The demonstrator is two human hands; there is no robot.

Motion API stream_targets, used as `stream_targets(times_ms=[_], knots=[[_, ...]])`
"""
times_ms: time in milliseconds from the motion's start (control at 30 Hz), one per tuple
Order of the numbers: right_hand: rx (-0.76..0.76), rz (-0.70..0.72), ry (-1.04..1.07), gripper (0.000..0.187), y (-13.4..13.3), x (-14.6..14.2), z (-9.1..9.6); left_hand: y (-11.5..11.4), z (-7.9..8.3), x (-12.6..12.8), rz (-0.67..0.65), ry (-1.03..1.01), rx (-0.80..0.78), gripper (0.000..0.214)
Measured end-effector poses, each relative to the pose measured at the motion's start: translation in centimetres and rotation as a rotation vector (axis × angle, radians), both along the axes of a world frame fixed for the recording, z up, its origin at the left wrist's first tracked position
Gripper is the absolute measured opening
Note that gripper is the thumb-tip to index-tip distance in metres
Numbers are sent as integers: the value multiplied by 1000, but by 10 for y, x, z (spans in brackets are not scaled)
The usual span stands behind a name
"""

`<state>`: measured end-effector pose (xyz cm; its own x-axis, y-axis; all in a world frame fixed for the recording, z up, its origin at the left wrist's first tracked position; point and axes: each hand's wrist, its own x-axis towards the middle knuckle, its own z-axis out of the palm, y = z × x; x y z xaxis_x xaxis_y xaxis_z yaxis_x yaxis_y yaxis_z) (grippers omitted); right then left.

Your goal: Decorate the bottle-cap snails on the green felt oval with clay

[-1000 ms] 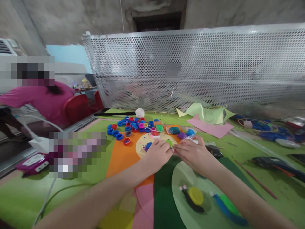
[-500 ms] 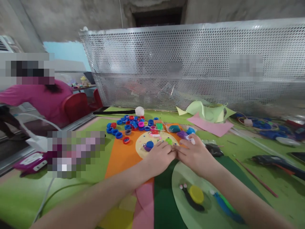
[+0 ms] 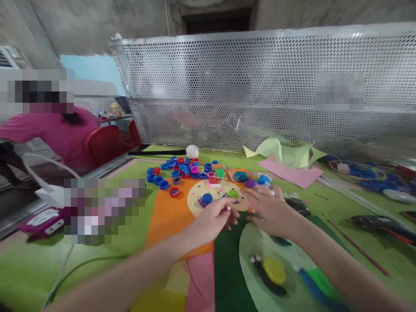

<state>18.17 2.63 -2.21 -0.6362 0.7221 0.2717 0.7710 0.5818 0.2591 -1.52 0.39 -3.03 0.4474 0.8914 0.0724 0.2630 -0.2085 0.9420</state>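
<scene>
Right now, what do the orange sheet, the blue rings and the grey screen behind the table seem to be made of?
The orange sheet looks like felt or craft foam: it is flat and matte, with no shine. The blue rings look like hard, smooth plastic of even colour, perhaps from bottle caps. The screen is most likely sheet metal: it is silvery and punched with regular round holes.

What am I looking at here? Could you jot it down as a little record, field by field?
Setting: green-covered table, perforated metal screen behind it
Left hand: fingers curled at the near edge of the yellow paper disc; unclear whether it pinches anything
Right hand: fingers stretched out flat by the disc's right edge
On the disc: blue cap, green cap, small bits
Nearby: bottle caps, orange sheet, pale green disc bearing a yellow cap, glue gun
Others: person in pink, far left
</scene>
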Motion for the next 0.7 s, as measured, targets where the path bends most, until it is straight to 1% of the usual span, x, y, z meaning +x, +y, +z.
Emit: stream_targets(times_ms=[33,67,100,200,300,400,467,567,700], knots=[[-33,-1,21,55,-3,0,-1,-1,1,1,-28,-42,-48,30],[-63,2,43,60,-7,-1,0,-3,2,2,-55,-82,-88,29],[-87,10,63,60,-11,-2,2,-4,3,3,-78,-120,-123,27],[-154,57,138,44,-23,-6,14,-8,9,1,-114,-203,-197,23],[-260,152,268,49,-34,-9,21,-11,14,-2,-107,-238,-241,27],[-324,198,395,49,-41,-9,17,-14,16,-3,-84,-244,-244,30],[-312,217,478,42,-44,-9,13,-16,16,-1,-60,-243,-232,28],[-243,255,588,25,-45,-9,10,-21,15,2,-59,-250,-240,27],[-171,308,724,10,-44,-11,14,-26,13,7,-151,-327,-337,34]])
